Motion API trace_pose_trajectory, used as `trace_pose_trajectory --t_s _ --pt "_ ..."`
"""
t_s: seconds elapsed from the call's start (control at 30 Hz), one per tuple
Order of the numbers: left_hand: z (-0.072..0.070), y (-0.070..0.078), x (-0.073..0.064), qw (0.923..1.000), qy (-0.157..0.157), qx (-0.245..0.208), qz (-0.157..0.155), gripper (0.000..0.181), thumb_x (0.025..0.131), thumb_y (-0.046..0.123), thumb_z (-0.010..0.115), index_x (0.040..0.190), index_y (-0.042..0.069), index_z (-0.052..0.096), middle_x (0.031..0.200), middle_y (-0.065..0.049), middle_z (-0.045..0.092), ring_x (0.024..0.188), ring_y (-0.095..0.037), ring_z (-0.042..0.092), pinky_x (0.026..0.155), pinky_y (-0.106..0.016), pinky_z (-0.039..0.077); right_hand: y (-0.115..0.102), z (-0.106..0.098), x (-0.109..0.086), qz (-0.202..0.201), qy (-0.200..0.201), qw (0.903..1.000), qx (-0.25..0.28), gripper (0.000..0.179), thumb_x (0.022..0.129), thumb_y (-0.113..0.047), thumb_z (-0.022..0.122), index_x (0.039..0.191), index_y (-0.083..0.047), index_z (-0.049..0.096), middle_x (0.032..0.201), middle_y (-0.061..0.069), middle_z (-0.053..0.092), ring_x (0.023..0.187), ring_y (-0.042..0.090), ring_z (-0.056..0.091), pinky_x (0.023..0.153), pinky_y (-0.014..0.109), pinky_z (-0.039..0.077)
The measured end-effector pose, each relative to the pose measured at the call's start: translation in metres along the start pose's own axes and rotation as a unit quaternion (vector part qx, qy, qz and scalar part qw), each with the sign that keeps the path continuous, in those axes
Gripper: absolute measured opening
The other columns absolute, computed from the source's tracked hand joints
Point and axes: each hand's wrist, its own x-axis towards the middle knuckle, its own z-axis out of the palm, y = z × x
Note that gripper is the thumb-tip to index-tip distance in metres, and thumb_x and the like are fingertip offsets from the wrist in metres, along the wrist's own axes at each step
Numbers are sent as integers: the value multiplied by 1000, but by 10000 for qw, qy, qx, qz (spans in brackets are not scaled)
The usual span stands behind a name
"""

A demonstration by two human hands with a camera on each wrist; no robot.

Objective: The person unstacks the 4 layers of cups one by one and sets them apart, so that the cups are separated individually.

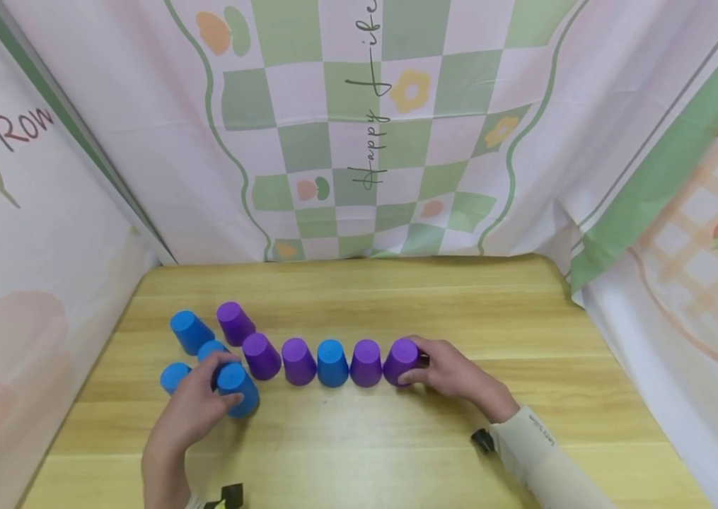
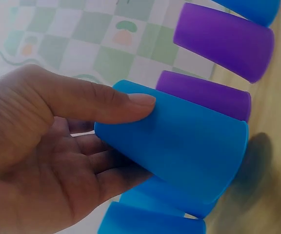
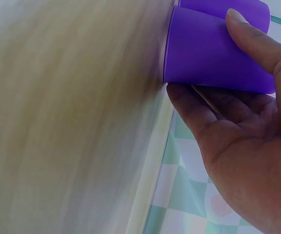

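My left hand [image 1: 188, 408] grips an upside-down blue cup [image 1: 240, 393] at the left of the table, thumb on the near side and fingers behind. In the left wrist view that blue cup [image 2: 179, 141] stands off the wood, with its shadow beside the rim. At the right end of a row, my right hand [image 1: 454, 370] holds an upside-down purple cup [image 1: 400, 360] between thumb and fingers. Its rim meets the table in the right wrist view. Leftward along the row come a purple cup [image 1: 366, 364], a blue cup [image 1: 332, 364] and two purple cups [image 1: 298, 362].
Behind and beside my left hand stand a blue cup [image 1: 191, 333], a purple cup [image 1: 235, 324] and two more blue cups [image 1: 173, 377], partly hidden. The wooden table [image 1: 384, 452] ends at a patterned curtain [image 1: 359, 155] at the back, with cloth on both sides.
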Motion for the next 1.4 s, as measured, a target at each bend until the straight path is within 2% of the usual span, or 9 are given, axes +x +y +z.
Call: trace_pose_trajectory --t_s 0.23,0.57,0.83,1.07,1.23,1.4 --pt "5 -7 5 10000 -46 -18 19 51 85 7 71 133 11 51 138 -20 53 130 -47 46 99 -66 43 1 1 1 -155 6 9999 36 34 82 -32 78 112 -29 63 101 -13 67 97 9 65 87 30 55" --pt "8 -9 8 9999 -66 78 -37 52 85 3 69 133 11 51 140 -23 50 130 -50 43 98 -67 42 2 0 1 -181 19 9998 39 33 82 -33 78 112 -28 63 101 -12 67 97 9 65 87 30 55" --pt "8 -9 8 9996 -165 117 -194 53 86 5 68 135 13 50 143 -24 47 132 -52 40 97 -70 40 0 0 1 -158 18 9999 14 34 82 -31 78 112 -31 63 101 -15 67 98 7 64 88 30 55" --pt "9 -11 8 9993 -231 195 -215 53 86 6 68 135 13 51 140 -26 50 129 -50 45 97 -67 43 -1 0 1 -78 1 10000 53 32 82 -31 78 110 -32 63 100 -15 67 97 7 64 87 29 54" --pt "8 -8 8 9990 -238 193 -319 54 86 9 70 137 14 50 143 -25 47 132 -51 41 98 -70 40 0 0 1 -32 27 10000 -8 36 81 -32 79 112 -36 63 101 -18 67 98 4 63 91 30 53" --pt "5 -2 6 9995 -131 40 -297 54 87 12 71 138 13 50 145 -22 46 133 -50 39 101 -68 38 0 0 1 -15 32 10000 1 37 80 -34 79 113 -37 62 103 -19 66 100 4 63 92 33 52"
